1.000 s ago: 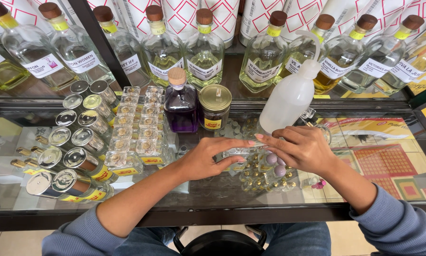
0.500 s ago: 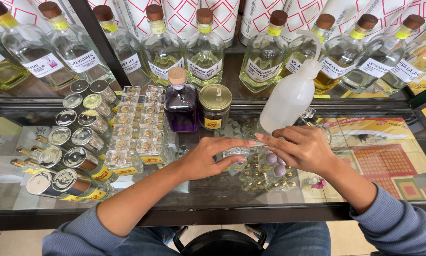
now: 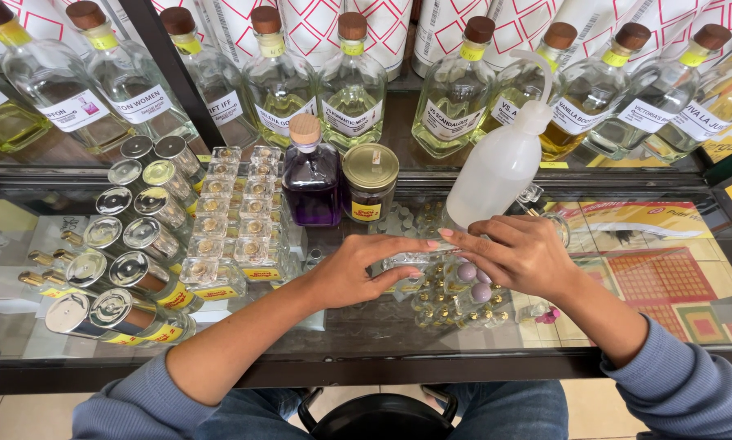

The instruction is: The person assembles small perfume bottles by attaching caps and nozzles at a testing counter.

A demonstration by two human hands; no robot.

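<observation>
My left hand (image 3: 358, 273) and right hand (image 3: 516, 257) meet over a small clear glass vial (image 3: 411, 261) lying flat near the middle of the glass counter (image 3: 366, 330). Both hands are partly curled, fingertips pinching the vial from either end; how firmly each grips I cannot tell. Just under my right fingers, at about five o'clock from the vial, sits a cluster of tiny gold-capped bottles (image 3: 443, 305) with two mauve round caps (image 3: 473, 283) among them. At one o'clock stands a white plastic squeeze bottle (image 3: 496, 171) with a bent spout. At eleven o'clock are a squat purple bottle (image 3: 312, 181) with a cork stopper and, beside it, a dark jar (image 3: 370, 183) with a gold lid and a yellow-and-red label. At nine to ten o'clock, rows of small clear boxed vials (image 3: 235, 216) stand next to silver-capped cylinders (image 3: 134, 240) with yellow bands, laid slantwise. Along the twelve o'clock edge runs a row of tall clear bottles (image 3: 353, 85) of pale yellow liquid, each with a brown stopper and a white paper label. At three o'clock, a red-and-orange patterned sheet (image 3: 667, 277) shows beneath the glass.
</observation>
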